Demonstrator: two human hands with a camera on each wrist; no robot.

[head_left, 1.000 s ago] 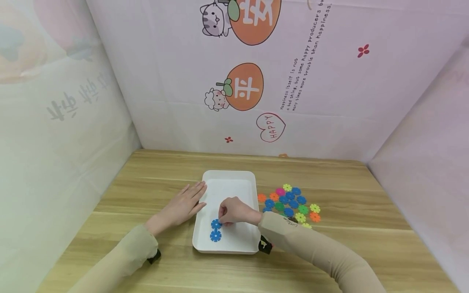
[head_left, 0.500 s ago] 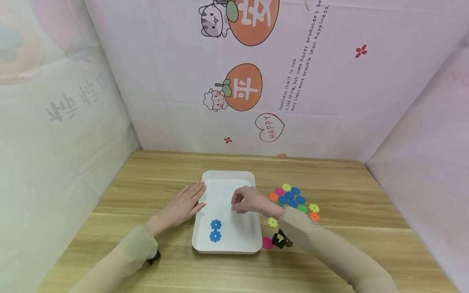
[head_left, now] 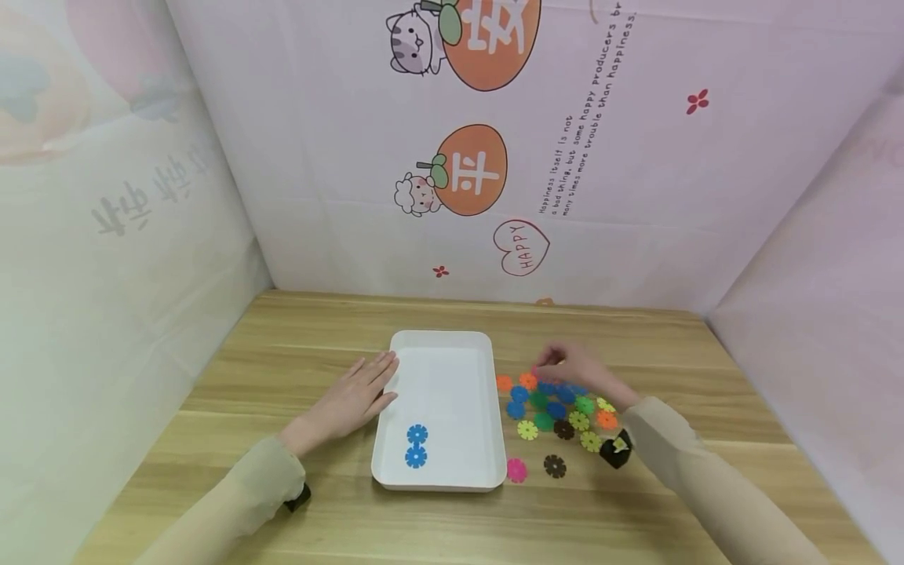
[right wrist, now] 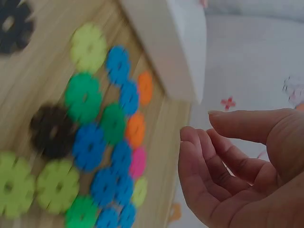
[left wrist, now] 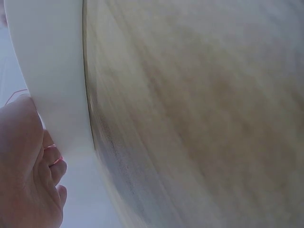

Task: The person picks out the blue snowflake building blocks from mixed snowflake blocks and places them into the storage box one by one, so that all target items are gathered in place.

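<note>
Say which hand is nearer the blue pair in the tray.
Left: the left hand touches the tray's left rim, forward-left of the blue pair; the right hand is right of it, at loose discs.

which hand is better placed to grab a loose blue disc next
Probably the right hand: it is right by the loose blue discs and appears empty, while the left hand rests on the tray at the side away from them.

The right hand has moved from over the tray to over the toy pieces right of the tray.
</note>
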